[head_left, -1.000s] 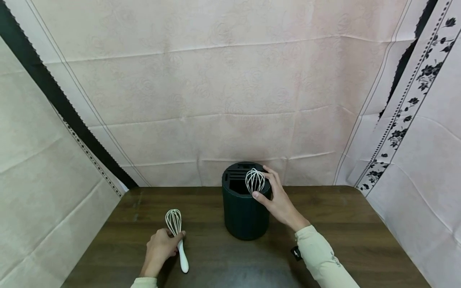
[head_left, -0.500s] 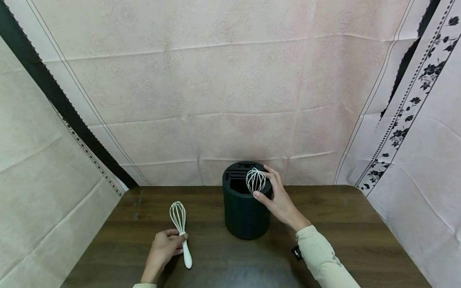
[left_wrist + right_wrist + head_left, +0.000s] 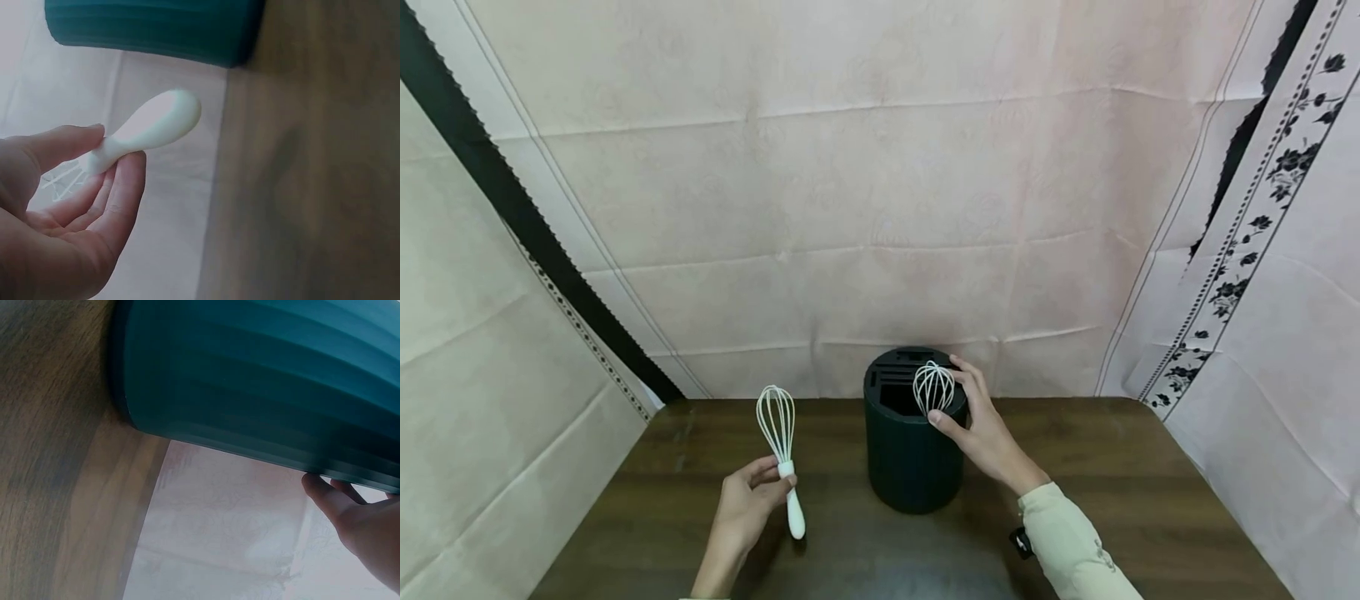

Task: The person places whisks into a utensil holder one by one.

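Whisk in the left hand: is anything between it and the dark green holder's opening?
Nothing visible stands between the whisk in the left hand and the dark green holder. At the opening, though, a second whisk shows on the right, with the right hand beside it.

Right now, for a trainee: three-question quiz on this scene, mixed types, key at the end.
1. True or false: the white balloon whisk in the left hand lies flat on the table.
2. Multiple choice: what is at the rim of the dark green utensil holder? A. The left hand. B. The right hand. C. Both hands.
3. Count: how many balloon whisks show in the head view?

Key:
1. False; it is held up at a slant.
2. B.
3. Two: the one in the left hand and a second balloon whisk poking out of the utensil holder.
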Tool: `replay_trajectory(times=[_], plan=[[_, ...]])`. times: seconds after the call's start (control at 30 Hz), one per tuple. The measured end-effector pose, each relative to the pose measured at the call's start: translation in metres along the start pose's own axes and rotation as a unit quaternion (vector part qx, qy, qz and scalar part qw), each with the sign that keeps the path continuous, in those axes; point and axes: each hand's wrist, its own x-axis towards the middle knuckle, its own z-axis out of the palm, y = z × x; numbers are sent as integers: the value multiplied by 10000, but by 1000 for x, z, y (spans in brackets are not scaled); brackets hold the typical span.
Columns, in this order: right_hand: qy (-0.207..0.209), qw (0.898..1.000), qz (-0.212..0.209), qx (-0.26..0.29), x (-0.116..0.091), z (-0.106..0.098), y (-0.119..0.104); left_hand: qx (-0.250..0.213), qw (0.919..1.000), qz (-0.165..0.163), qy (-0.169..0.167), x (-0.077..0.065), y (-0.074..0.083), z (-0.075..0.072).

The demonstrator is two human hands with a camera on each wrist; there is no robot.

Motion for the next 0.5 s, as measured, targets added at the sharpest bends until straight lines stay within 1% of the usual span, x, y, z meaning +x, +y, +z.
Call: replay_trajectory(times=[0.07, 0.17, 0.27, 0.4, 0.5], plan=[[-13, 10000, -7, 11, -1, 1, 1, -38, 9999, 100, 15, -1, 6, 1], [-21, 10000, -13, 35, -2, 3, 1, 37, 9996, 272, 27, -4, 17, 2], [-5, 10000, -42, 42, -1, 3, 2, 173, 9985, 519, 43, -6, 30, 4], [71, 9999, -82, 32, 0, 3, 1, 172, 9965, 821, 52, -4, 47, 9], [80, 9999, -83, 33, 0, 3, 2, 142, 9951, 974, 66, -2, 56, 14]])
